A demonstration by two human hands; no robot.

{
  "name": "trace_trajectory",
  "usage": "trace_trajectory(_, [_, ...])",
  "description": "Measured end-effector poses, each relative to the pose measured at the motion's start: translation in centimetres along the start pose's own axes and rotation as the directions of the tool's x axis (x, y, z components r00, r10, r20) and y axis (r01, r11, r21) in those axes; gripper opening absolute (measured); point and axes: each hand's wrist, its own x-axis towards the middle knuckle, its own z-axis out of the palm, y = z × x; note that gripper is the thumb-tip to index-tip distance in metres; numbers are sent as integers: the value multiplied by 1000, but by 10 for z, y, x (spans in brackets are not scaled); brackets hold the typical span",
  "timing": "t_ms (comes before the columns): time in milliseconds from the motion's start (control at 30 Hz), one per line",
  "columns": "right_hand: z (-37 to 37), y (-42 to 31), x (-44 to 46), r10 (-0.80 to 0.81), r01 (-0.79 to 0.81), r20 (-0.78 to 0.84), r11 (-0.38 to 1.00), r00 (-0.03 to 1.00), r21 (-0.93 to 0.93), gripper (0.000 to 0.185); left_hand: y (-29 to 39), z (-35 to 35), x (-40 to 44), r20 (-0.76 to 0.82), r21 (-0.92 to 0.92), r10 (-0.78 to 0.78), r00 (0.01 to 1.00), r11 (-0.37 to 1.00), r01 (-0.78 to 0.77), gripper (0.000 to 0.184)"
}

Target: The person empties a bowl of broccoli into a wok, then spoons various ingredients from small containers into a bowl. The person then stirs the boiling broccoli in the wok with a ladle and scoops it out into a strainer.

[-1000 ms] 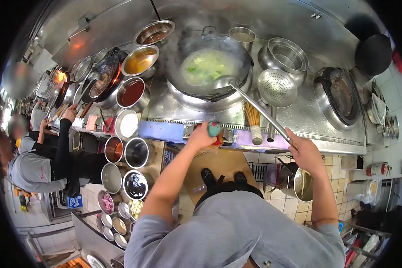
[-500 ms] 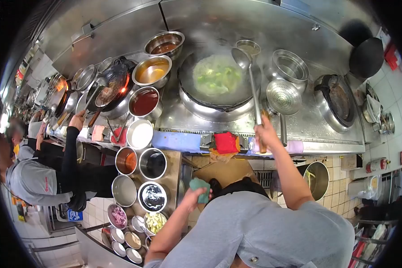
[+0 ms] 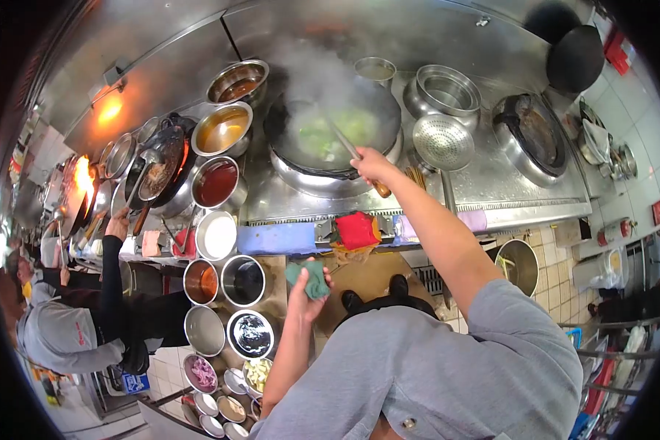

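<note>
My right hand [image 3: 372, 166] grips the wooden end of a long ladle [image 3: 343, 138] and reaches over the large wok [image 3: 386, 147]. The ladle's bowl is down in the wok, hidden by steam and liquid. Pale green vegetables [image 3: 319, 139] float in the steaming liquid there. Low in front of my body, below the stove's edge, my left hand [image 3: 301, 299] is closed round a folded green cloth [image 3: 314, 280]. To the right of the wok lies a perforated strainer [image 3: 444, 141], its handle pointing toward me.
Sauce bowls [image 3: 223, 130] and pots [image 3: 216, 182] line the wok's left side. A red cloth [image 3: 358, 230] lies on the stove's front edge. At left a co-worker [image 3: 73, 330] works a smaller wok [image 3: 158, 176]; flames [image 3: 85, 176] rise beyond. Another wok [image 3: 532, 136] sits right.
My right hand has moved forward and left, lowering the ladle from beside the wok into it. My left hand has risen slightly with the cloth. Steam has thickened, and flames have flared at left.
</note>
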Motion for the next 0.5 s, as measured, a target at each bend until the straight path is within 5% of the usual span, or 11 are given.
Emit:
trace_trajectory(67, [4, 3, -26, -308, 215, -65, 784, 949, -582, 45, 5, 0, 1, 4, 60, 8, 1000, 998, -8, 41])
trace_trajectory(100, [-2, 44, -10, -642, 411, -55, 552, 765, -725, 51, 8, -4, 4, -62, 114, 33, 998, 993, -26, 41])
trace_trajectory(133, [-11, 35, -31, -636, 405, -60, 558, 769, -725, 51, 12, -2, 5, -126, 167, 63, 990, 985, -42, 41])
trace_trajectory(200, [-33, 15, -74, -221, 141, 12, 576, 975, -805, 49, 20, -3, 3, -182, 191, 68, 981, 981, -33, 39])
trace_trajectory(233, [-46, 20, -82, -214, 130, 3, 582, 977, -803, 49, 24, -7, 4, -193, 174, 70, 979, 984, -36, 38])
trace_trajectory(300, [-74, 32, -99, -259, 136, 39, 366, 965, -921, 50, 28, -9, 7, -223, 95, 57, 973, 995, -36, 35])
trace_trajectory(400, [-110, 31, -126, -219, 29, -40, 304, 975, -952, 51, 29, -2, 16, -279, 52, 6, 960, 999, 9, 31])
trace_trajectory(500, [-113, 48, -146, -226, -54, -162, 421, 960, -905, 45, 25, 8, 39, -203, 119, -16, 979, 992, 41, 28])
